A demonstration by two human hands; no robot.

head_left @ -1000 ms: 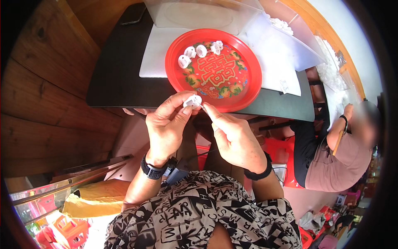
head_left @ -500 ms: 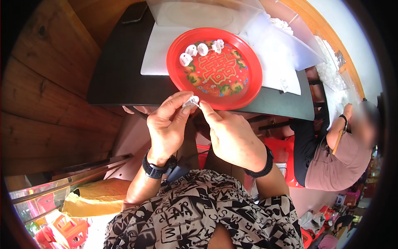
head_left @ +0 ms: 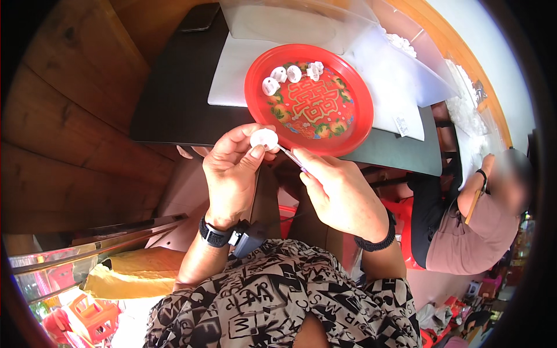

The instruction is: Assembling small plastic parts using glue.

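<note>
My left hand (head_left: 227, 174) pinches a small round white plastic piece (head_left: 264, 138) between thumb and fingers, its disc face turned up. In my right hand (head_left: 351, 200) is a slim tool with a thin metal tip (head_left: 292, 156). The tip meets or nearly meets the piece's right edge; I cannot tell if it touches. Both hands are at the table's near edge, just in front of a round red tray (head_left: 253, 104) with a printed floral pattern. Several similar white pieces (head_left: 294, 73) lie along the tray's far left part.
The tray rests on a white sheet (head_left: 227, 84) over a dark table (head_left: 168, 110). Behind stands a clear plastic bin (head_left: 290, 26); white parts (head_left: 400, 43) are heaped at the right. A flat dark object (head_left: 200, 17) lies far left. Another person (head_left: 470, 232) sits at the right.
The white piece has turned so its round face shows. My right hand has drawn back a little to the right, exposing more of the tool. The view has shifted slightly.
</note>
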